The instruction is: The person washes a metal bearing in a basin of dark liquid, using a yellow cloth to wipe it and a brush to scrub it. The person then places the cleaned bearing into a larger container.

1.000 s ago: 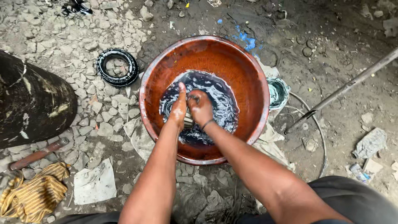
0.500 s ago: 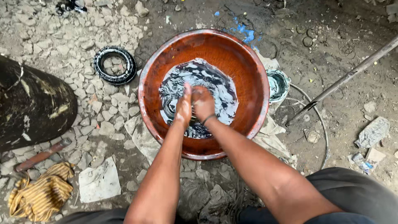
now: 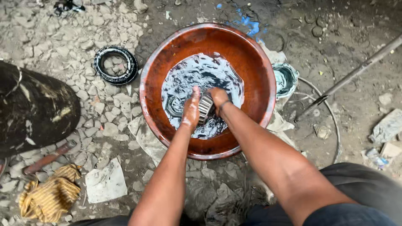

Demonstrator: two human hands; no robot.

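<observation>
Both hands (image 3: 205, 106) have lifted a roller bearing (image 3: 205, 108) from the basin (image 3: 251, 62).

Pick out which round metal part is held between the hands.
The ribbed metal bearing, pressed between the left hand and right hand over the basin; the black ring lies untouched on the rubble.

One brown basin (image 3: 247, 58), one roller bearing (image 3: 205, 108) — two hands on it, left hand (image 3: 191, 109) and right hand (image 3: 219, 97) — one black ring (image 3: 116, 65), one yellow rag (image 3: 49, 198).

Bearing (image 3: 205, 108) now raised between hands
</observation>
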